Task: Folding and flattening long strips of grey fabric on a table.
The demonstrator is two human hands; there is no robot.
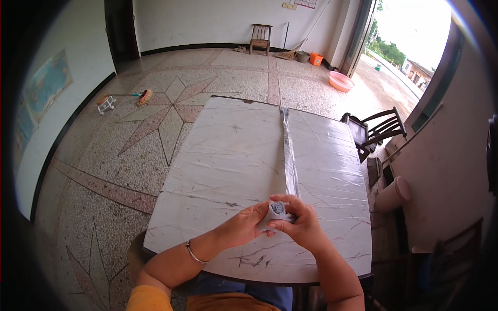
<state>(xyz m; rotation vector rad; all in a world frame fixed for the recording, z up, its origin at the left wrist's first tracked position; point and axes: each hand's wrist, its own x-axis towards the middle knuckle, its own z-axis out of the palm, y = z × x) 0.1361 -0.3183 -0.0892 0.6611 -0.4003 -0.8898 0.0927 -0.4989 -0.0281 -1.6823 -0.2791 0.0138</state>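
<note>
Both my hands hold a small whitish roll [278, 208] over the near part of the table [223, 155]. Its round upper end is grey and crinkled; whether it is cloth, paper or plastic, I cannot make out. My left hand [246, 222], below a silver bangle [195, 253], grips the roll's left side. On the other side, my right hand [306, 224] curls round it, thumb across the front and fingers behind the upper end. Between the palms the lower part of the roll is mostly hidden.
A marble-patterned sheet with a wrinkled silvery strip [288, 150] covers the table. Dark wooden chairs [381, 127] and a pinkish bin [395, 194] stand at the right. Farther off are a pink basin [341, 81], an orange bucket [316, 59], a small chair [260, 39] and a brush [144, 97].
</note>
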